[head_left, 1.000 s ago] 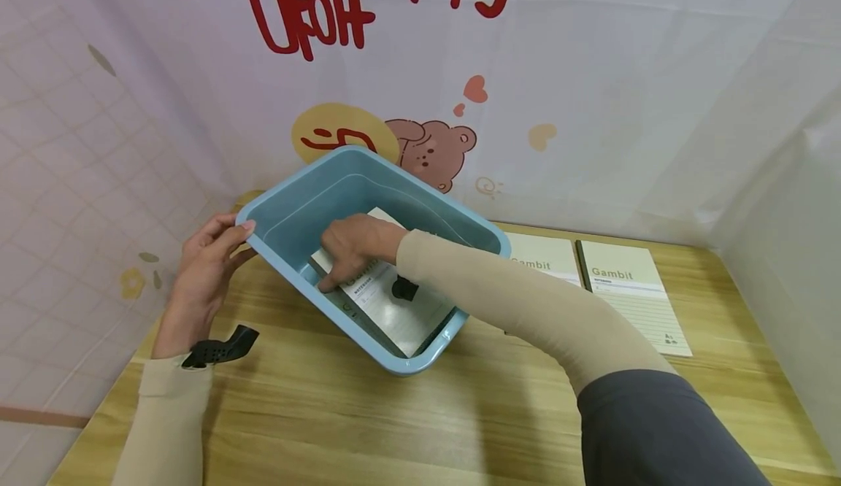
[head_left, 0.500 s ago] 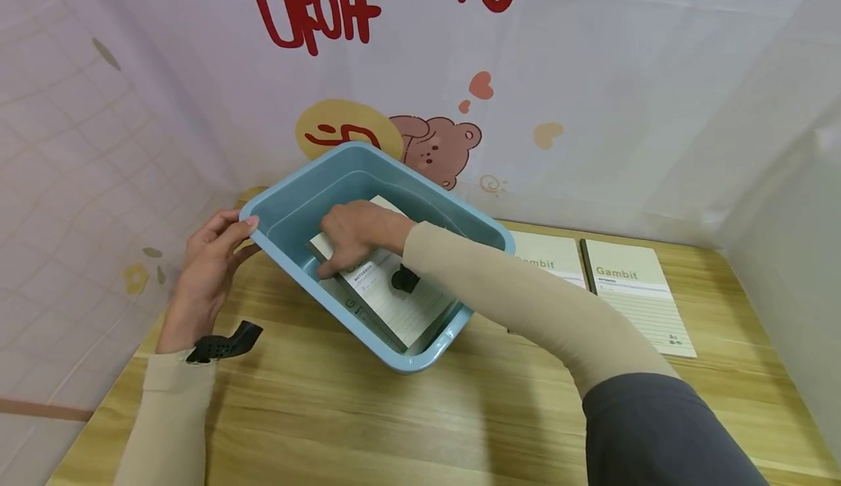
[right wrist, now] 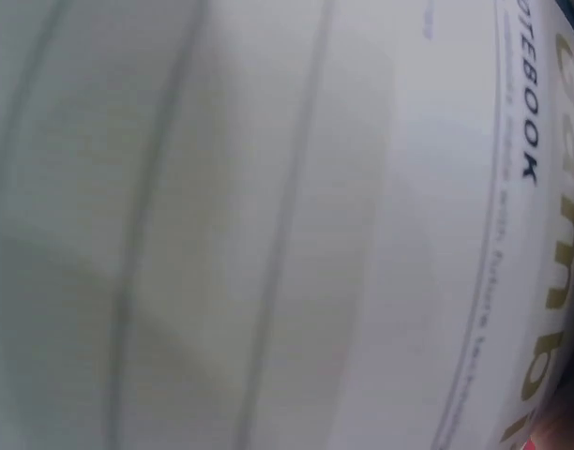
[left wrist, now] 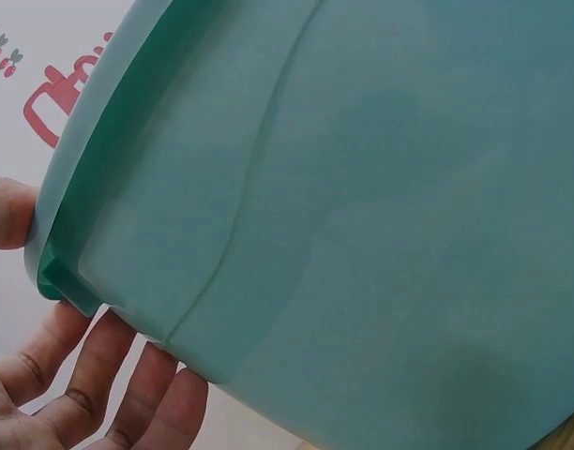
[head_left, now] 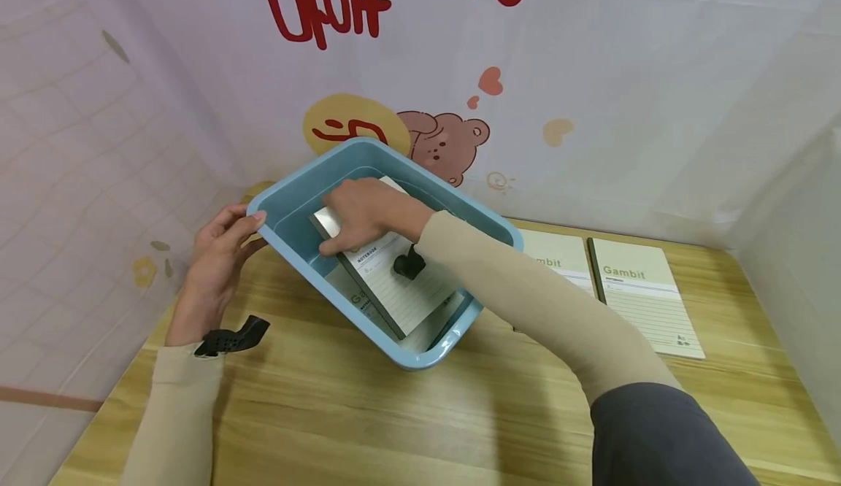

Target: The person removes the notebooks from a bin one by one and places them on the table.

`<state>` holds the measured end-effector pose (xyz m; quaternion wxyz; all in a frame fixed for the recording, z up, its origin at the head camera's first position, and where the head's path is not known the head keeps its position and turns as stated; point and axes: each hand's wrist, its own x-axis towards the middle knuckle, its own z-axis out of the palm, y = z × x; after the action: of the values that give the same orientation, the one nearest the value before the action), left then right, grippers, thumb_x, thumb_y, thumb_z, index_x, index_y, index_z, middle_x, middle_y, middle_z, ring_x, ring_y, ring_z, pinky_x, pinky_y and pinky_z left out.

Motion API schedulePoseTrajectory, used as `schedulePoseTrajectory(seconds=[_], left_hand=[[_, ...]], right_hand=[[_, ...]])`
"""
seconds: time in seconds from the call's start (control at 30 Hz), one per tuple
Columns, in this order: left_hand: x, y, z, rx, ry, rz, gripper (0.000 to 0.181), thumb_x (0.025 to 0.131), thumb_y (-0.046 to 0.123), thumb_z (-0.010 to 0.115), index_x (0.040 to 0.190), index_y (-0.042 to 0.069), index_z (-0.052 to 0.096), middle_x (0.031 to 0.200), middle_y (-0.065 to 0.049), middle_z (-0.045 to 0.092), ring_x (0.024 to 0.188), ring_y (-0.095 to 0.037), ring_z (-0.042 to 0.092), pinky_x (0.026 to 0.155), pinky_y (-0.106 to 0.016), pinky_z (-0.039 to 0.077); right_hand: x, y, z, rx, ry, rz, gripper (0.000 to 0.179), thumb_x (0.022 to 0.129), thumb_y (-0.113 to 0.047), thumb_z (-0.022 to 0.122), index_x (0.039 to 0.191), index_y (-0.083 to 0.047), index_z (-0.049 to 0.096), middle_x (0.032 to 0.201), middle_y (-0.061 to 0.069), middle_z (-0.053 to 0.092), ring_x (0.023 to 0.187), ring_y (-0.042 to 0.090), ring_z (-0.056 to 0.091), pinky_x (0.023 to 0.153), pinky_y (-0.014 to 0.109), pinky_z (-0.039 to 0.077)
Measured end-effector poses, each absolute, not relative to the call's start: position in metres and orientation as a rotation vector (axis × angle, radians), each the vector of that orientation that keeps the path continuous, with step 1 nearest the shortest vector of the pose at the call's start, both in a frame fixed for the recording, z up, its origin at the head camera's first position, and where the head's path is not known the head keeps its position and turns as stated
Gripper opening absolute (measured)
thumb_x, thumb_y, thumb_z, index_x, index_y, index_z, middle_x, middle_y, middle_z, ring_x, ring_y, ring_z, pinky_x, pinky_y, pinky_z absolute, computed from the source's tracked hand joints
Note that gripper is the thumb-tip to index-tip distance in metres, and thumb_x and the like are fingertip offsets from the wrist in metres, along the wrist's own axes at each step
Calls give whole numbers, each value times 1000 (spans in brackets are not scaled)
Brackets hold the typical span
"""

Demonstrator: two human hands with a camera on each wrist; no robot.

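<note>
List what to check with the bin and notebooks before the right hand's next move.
1. Left hand on the bin rim: ok, at one corner.
2. Right hand holding the upper notebook: ok, though fingertips are hidden.
3. Lower notebook fully in sight: not ok, mostly covered.
4. Gap between these two notebooks: cannot tell.
5. Rightmost notebook on the table, cover up: ok.

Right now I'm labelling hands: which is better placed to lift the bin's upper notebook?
Probably the right hand: it grips the upper notebook, while the left hand holds the bin's rim.
</note>
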<state>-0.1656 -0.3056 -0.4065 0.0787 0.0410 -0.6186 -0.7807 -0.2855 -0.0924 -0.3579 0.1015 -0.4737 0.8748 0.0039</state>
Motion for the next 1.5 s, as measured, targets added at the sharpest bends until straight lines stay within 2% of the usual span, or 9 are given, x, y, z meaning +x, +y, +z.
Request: schedulePoseTrajectory(seconds=[0.27,0.57,0.77,0.9,1.17,1.5], left_hand=[[-166,-305,-406,104,-1830,-2356,9,98,16,71,105,13,67,103,4,65,96,-11,62,87,-23,55],[-165,-303,-406,83,-1847,-2336,13,98,18,72,107,12,66,99,4,66,97,-12,61,89,-24,55],[-165,-301,-405,104,-1850,-2331,12,97,18,72,105,12,66,101,4,65,97,-12,62,87,-23,56],[-163,-300,-404,112,-1850,-2334,10,97,18,72,104,13,65,101,5,64,95,-12,62,87,-23,56],[-161,-299,-404,130,-1847,-2324,12,97,18,73,105,12,66,102,4,64,96,-11,61,87,-23,57],[-163,-299,-404,140,-1830,-2329,14,96,18,74,105,11,65,102,2,65,96,-12,61,86,-22,58]], right_hand=[[-281,-76,-334,-1376,2687,-193,41,81,-59,64,94,-22,54,81,-4,60,75,12,59,64,27,47],[-275,-51,-320,-1459,2704,-645,40,82,-54,67,97,-18,55,82,-2,59,77,12,57,67,28,49],[-270,-40,-314,-1448,2773,-647,44,82,-54,66,104,-17,58,85,-3,60,79,12,56,64,28,49],[-266,-37,-307,-1509,2813,-605,45,81,-55,64,104,-17,59,85,-4,61,77,11,57,61,27,49],[-246,-25,-261,-1601,2860,-650,47,80,-53,68,107,-15,58,89,-3,61,80,11,56,64,27,49],[-227,17,-208,-1675,2914,-916,44,77,-44,73,92,-7,56,79,5,59,73,14,56,64,29,48]])
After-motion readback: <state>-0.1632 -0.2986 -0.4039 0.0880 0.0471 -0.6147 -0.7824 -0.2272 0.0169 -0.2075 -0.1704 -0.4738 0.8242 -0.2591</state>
